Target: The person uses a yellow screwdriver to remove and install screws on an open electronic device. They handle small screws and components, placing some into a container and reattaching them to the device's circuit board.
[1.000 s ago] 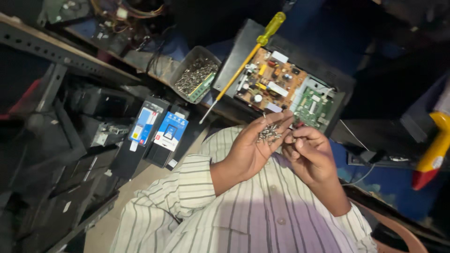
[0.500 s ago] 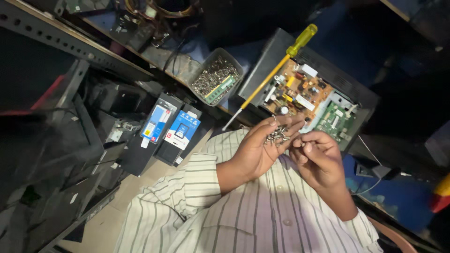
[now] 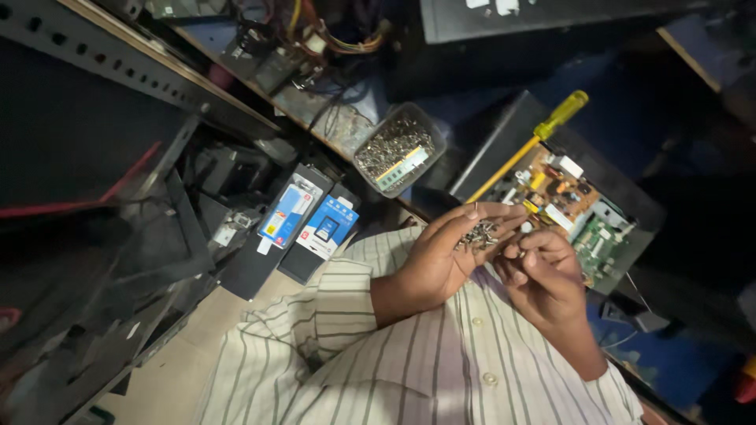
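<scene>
A cluttered dark table [image 3: 472,86] carries an open circuit board [image 3: 567,205]; left of the board sits a tray of screws [image 3: 398,149]. Below the board, the left hand [image 3: 441,256] cups loose screws [image 3: 478,234]; the right hand [image 3: 543,279] pinches one.

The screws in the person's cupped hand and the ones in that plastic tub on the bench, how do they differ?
The screws in the palm are a small loose handful, cupped in the left hand while the right hand picks at them. The screws in the tub are a far bigger heap, filling the clear tub on the bench, with a green strip lying on top. Both look like small silvery metal screws.
</scene>
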